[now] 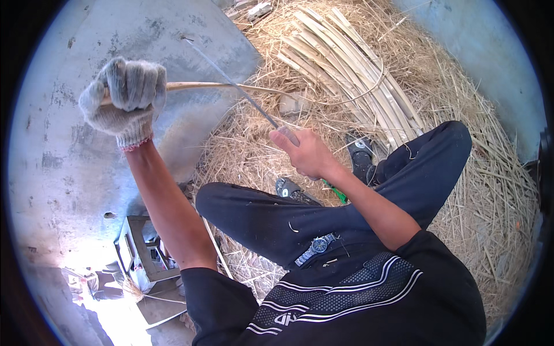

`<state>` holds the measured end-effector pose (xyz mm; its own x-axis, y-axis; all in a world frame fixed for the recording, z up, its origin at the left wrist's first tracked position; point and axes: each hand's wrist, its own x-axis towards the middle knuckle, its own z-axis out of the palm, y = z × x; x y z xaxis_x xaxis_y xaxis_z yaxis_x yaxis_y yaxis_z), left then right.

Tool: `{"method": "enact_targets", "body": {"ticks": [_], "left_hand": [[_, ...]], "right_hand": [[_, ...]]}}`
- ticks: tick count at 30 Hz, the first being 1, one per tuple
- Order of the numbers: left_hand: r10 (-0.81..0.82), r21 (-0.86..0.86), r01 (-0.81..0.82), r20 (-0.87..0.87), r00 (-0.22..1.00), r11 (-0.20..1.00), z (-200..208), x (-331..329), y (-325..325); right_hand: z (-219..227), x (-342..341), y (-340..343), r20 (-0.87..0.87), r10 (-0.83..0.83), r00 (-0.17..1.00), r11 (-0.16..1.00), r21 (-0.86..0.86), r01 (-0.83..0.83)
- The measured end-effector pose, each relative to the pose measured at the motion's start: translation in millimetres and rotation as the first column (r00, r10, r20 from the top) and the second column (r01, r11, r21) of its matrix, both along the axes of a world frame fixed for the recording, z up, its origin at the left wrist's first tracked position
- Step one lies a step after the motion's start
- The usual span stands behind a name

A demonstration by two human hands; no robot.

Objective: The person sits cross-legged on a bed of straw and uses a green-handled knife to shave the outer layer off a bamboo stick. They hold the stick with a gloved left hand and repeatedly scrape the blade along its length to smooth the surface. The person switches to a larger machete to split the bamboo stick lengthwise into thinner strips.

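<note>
My left hand (126, 95), in a grey knitted work glove, is raised at the left and closed in a fist round a thin bamboo strip (199, 85). The strip runs out to the right and curves down over the shavings. My bare right hand (309, 151) grips the handle of a long, narrow-bladed knife (254, 104) in front of my lap. Its blade points up and to the left, crossing the strip in this view; whether the two touch I cannot tell. The far end of the strip is hard to follow among the shavings.
Split bamboo strips (352, 69) lie bundled at the upper right on a thick layer of shavings (490, 230). Pale walls (63, 150) stand at both sides. At the lower left is a wooden frame (141, 248). A wristwatch (318, 245) rests on my lap.
</note>
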<state>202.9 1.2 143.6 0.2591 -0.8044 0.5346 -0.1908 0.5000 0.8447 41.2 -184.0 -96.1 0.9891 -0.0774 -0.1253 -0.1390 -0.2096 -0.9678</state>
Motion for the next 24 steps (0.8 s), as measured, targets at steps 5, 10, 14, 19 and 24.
{"method": "enact_targets", "body": {"ticks": [5,10,14,19,24], "left_hand": [[0.571,-0.115,-0.601,-0.211,0.793,0.791,13.8,-15.7,-14.8],[0.801,-0.235,-0.886,-0.381,0.462,0.399,59.3,2.1,-26.9],[0.862,-0.303,-0.906,-0.325,0.389,0.295,118.0,-9.4,51.2],[0.802,-0.397,-0.865,-0.382,0.459,0.306,164.3,-39.6,131.3],[0.545,-0.477,-0.8,-0.588,0.598,0.363,155.8,-52.8,187.8]], "right_hand": [[-40.9,12.3,6.0,-0.26,-0.077,0.962,0.975,0.18,0.127],[-237.9,-4.3,-59.0,-0.175,-0.404,0.898,0.848,-0.439,0.296],[-208.8,-7.7,-42.2,-0.489,-0.245,0.837,0.957,-0.258,0.13],[-253.1,-8.7,-34.4,-0.59,-0.121,0.799,0.983,-0.181,0.015],[-241.8,-20.7,-36.7,-0.419,-0.225,0.879,0.791,-0.605,-0.086]]}}
